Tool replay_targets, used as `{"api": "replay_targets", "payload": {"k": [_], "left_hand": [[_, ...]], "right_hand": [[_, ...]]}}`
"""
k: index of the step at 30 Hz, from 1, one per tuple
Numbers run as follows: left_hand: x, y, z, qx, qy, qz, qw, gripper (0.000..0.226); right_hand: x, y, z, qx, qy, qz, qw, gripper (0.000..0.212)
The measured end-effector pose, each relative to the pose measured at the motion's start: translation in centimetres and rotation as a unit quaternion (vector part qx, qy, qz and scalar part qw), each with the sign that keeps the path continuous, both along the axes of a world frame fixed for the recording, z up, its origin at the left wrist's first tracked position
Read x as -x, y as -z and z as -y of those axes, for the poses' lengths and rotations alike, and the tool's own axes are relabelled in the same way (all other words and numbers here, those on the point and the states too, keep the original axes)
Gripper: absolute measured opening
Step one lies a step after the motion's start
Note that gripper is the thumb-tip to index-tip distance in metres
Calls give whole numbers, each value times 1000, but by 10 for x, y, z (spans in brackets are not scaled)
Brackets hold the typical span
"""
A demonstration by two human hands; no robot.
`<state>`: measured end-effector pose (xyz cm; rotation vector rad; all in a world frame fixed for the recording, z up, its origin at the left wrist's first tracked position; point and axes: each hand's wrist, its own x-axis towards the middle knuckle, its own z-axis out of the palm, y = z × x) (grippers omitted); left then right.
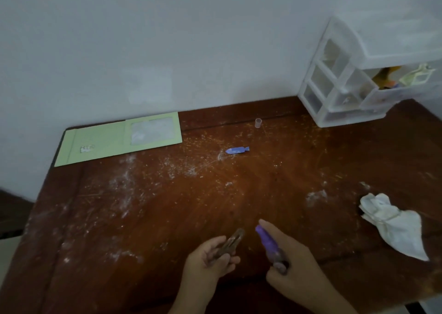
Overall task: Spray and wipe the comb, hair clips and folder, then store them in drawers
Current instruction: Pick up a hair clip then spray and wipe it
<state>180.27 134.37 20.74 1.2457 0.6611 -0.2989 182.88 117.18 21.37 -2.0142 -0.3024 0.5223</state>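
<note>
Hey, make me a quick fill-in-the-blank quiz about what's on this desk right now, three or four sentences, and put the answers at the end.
1. The left hand holds a brown ____.
2. The right hand holds a purple spray bottle with its index finger on the ____.
3. The green folder lies at the far ____ corner of the table.
4. The crumpled white cloth lies to the ____ of both hands.

Missing words: hair clip; top; left; right
</note>
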Motion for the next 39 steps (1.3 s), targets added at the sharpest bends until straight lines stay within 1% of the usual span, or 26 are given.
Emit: {"api": "replay_targets", "payload": {"k": [3, 5, 9, 14, 16, 18, 22, 25, 28, 31, 32, 34, 36, 38, 39], "left_hand": [[4, 1, 1, 0, 27, -5, 1000, 30], [7, -2, 0, -6, 47, 3, 999, 28], [10, -5, -1, -13, 62, 7, 998, 32], [13, -7, 1, -9, 77, 11, 997, 26], [14, -7, 2, -12, 76, 13, 997, 25], [14, -6, 1, -15, 71, 16, 997, 25], [15, -5, 1, -13, 71, 18, 997, 25], [14, -7, 2, 2, 64, 17, 998, 25], [13, -8, 1, 16, 45, 9, 999, 25], [14, -8, 0, 20, 36, 5, 999, 27], [15, -8, 1, 19, 36, 5, 999, 27], [15, -7, 1, 15, 34, 8, 999, 27], [15, -7, 0, 11, 33, 8, 999, 27], [15, -4, 0, 14, 25, 8, 1000, 27], [15, -4, 0, 15, 25, 10, 1000, 27]], "right_hand": [[2, -5, -6, 55, -68, -16, 996, 76], [3, -8, -12, 76, -64, -13, 995, 76], [11, -3, -20, 128, -75, 32, 988, 75], [10, 1, -26, 159, -69, 16, 985, 73], [11, 1, -28, 156, -65, 8, 986, 71], [12, -1, -29, 128, -51, -3, 990, 64], [13, -2, -29, 67, -48, 1, 997, 67], [13, -3, -28, 12, -43, -28, 999, 67], [14, -3, -26, -17, 19, -47, 999, 58], [11, 0, -22, -16, 54, -2, 998, 65], [9, 1, -21, -4, 41, 12, 999, 68], [6, 0, -19, 37, -3, 12, 999, 71], [5, -4, -15, 74, -18, 17, 997, 74], [4, -8, -9, 75, -21, 49, 996, 75], [3, -12, -7, 69, -15, 44, 997, 69]]}}
